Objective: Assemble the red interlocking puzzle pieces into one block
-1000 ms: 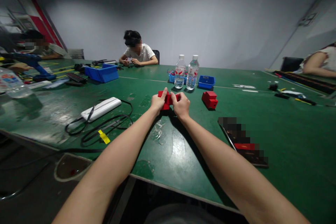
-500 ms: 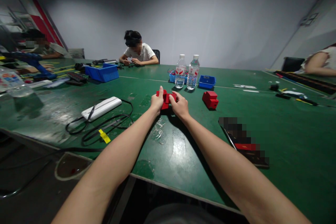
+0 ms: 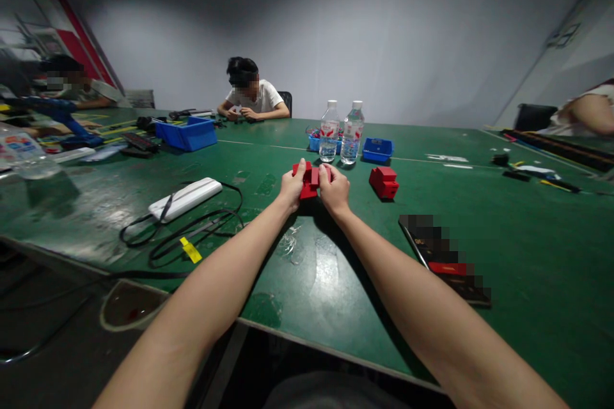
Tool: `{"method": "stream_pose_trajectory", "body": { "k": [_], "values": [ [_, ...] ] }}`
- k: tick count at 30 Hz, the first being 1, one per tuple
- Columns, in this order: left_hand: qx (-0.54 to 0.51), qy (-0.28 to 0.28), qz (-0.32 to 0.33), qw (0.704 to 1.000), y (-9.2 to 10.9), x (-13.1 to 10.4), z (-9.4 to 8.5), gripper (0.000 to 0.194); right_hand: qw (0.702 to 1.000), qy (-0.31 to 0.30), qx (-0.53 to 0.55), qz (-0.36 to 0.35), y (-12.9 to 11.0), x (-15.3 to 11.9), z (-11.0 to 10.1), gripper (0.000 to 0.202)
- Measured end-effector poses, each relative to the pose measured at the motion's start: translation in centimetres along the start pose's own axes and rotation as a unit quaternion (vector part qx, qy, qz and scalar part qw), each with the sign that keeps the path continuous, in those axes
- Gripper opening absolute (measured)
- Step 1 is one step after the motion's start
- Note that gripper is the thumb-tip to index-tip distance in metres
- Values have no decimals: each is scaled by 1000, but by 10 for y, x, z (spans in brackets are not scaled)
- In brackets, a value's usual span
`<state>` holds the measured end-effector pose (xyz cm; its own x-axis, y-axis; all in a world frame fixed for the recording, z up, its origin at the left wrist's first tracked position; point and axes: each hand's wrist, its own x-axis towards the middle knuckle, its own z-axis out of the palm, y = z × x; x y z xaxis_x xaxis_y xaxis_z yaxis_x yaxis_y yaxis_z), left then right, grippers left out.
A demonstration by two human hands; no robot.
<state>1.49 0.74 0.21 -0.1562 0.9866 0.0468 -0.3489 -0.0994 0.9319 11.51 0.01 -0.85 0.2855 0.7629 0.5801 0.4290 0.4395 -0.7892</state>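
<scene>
My left hand (image 3: 290,190) is closed around a red block (image 3: 308,192) with a stepped, notched shape, thumb pointing up along its side. From the other side my right hand (image 3: 334,190) pinches a smaller red piece (image 3: 314,177) between thumb and fingers. The two red parts meet or overlap between the hands; whether they are joined I cannot tell. My fingers hide much of both. To the right, apart from my hands, a similar red block (image 3: 384,183) rests on the green table (image 3: 326,307).
Two water bottles (image 3: 329,134) stand beyond my hands, beside a small blue bin (image 3: 378,150). A white power bank (image 3: 186,198) with black cable lies left, a dark phone-like slab (image 3: 444,262) right. A larger blue bin (image 3: 186,134) and a person (image 3: 256,99) are farther back.
Both hands have shifted slightly to the right with the red parts. The right fingers have curled more tightly, and the smaller piece now shows turned between the hands.
</scene>
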Motion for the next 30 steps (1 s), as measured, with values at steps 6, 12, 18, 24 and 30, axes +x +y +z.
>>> {"method": "stream_pose_trajectory", "body": {
  "k": [6,12,18,24,30],
  "values": [
    [2,-2,0,1000,1,2,-2,54,1000,-13,-17,-2,-1,-3,2,37],
    [-8,35,-19,999,-1,2,2,54,1000,-5,-19,11,-1,-4,3,37],
    [104,77,60,990,-5,8,-2,52,1000,-3,-28,8,-2,-7,3,35],
    [169,105,94,976,-4,6,-1,49,999,-4,-37,11,-3,-7,3,36],
    [126,88,77,985,-7,10,-3,48,999,-14,-28,19,0,-6,4,37]
  ]
}}
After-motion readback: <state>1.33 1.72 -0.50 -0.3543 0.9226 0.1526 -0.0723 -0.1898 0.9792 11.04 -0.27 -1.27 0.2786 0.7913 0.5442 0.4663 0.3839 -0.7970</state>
